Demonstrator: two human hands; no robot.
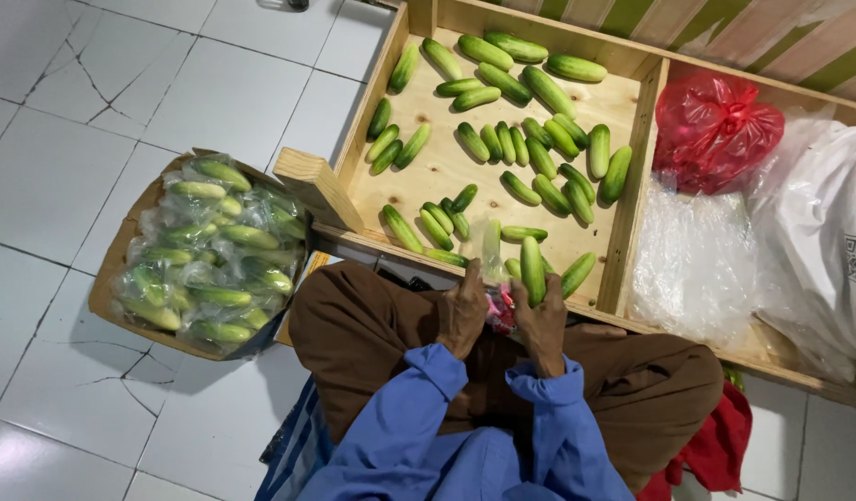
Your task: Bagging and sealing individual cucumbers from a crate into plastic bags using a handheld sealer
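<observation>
We see green cucumbers (502, 139) in a pale wooden crate (632, 186), a red bag (715, 130), blue sleeves (428, 417), brown trousers (354, 325).

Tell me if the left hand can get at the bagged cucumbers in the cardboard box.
Probably yes: the left hand has nothing between it and the cardboard box, whose bagged cucumbers lie uncovered on that side.

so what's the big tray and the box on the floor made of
The tray looks like unfinished plywood: pale, matte, with visible grain and layered edges. The box looks like brown corrugated cardboard, with dull, bent flaps. It holds cucumbers in clear, glossy plastic bags.
</observation>
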